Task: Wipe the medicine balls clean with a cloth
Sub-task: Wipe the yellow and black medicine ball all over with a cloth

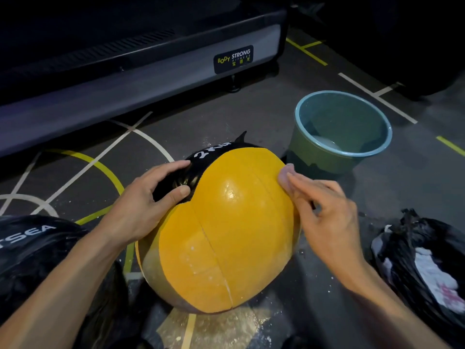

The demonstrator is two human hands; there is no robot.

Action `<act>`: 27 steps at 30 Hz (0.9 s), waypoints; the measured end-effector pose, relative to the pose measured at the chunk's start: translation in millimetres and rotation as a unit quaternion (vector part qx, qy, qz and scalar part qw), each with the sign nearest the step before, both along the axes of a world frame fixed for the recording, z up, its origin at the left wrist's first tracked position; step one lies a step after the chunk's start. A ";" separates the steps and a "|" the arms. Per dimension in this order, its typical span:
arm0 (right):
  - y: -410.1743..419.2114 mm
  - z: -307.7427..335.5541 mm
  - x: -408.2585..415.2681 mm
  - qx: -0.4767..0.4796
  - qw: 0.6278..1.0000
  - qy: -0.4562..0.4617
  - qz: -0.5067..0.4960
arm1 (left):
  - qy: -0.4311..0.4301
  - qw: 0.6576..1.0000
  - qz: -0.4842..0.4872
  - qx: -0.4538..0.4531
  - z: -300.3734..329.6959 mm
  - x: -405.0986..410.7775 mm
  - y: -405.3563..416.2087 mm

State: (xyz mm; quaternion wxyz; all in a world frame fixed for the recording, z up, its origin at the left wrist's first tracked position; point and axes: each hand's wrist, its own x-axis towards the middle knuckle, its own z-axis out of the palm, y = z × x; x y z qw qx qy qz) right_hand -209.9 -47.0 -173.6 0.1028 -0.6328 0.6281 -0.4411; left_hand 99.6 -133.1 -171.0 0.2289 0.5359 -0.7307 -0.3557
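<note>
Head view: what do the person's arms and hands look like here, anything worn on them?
Both forearms are bare as far as the frame shows, with no sleeves in view. The left hand and right hand wear no gloves, and no rings, watch or wristband are visible. Fingernails look short and unpainted. The right fingertips are motion-blurred.

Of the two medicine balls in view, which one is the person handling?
The yellow ball with the black "2kg" panel, at centre: the left hand grips it and the right hand touches it. The black ball at lower left lies untouched.
</note>
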 end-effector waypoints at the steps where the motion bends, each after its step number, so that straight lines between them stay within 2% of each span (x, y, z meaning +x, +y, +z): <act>1: -0.3 0.6 4.2 0.003 1.000 -0.006 -0.019 | -0.004 1.000 0.003 -0.005 1.0 -3.6 -1.8; 3: 12.5 -3.8 26.0 -0.032 0.999 0.008 0.022 | -0.018 1.000 0.004 -0.013 2.9 -9.6 -7.0; 5: 33.9 -13.1 48.2 -0.074 0.991 0.034 0.110 | -0.033 0.999 0.006 -0.014 4.7 -12.4 -10.7; 8: 40.4 -17.2 45.4 -0.072 0.975 0.077 0.197 | -0.046 0.999 0.009 -0.010 7.2 -14.7 -12.3; 11: 19.7 -5.8 26.4 -0.039 0.991 -0.011 0.125 | -0.053 0.998 0.034 -0.016 9.2 -21.8 -12.3; 13: 7.4 4.0 23.8 -0.037 0.997 -0.032 0.052 | -0.058 0.997 0.049 -0.022 11.0 -29.2 -13.5; 14: 5.1 6.6 27.7 -0.043 0.998 -0.028 0.040 | -0.059 0.997 0.053 -0.022 11.5 -32.5 -14.3; 16: 13.4 5.4 45.9 -0.041 0.995 -0.018 0.088 | -0.061 0.996 0.056 -0.018 12.1 -35.1 -16.7; 17: 22.7 1.2 57.1 -0.032 0.989 -0.003 0.142 | -0.062 0.996 0.057 -0.017 11.5 -34.7 -17.7; 19: 44.5 -7.5 75.4 -0.021 0.966 0.084 0.242 | -0.064 0.996 0.060 -0.016 11.3 -32.7 -18.0; 21: 46.2 -9.4 71.5 -0.027 0.943 0.173 0.284 | -0.063 0.996 0.064 -0.012 9.8 -31.0 -16.8; 23: 25.6 -3.6 54.5 -0.031 0.953 0.153 0.258 | -0.058 0.996 0.070 -0.013 8.0 -31.3 -13.9; 25: 0.5 7.4 41.1 -0.052 0.982 0.097 0.155 | -0.045 0.996 0.081 -0.006 8.8 -35.2 -12.8; 27: -14.2 13.2 40.8 -0.058 0.993 0.066 0.081 | -0.041 0.995 0.089 -0.005 11.4 -40.8 -14.8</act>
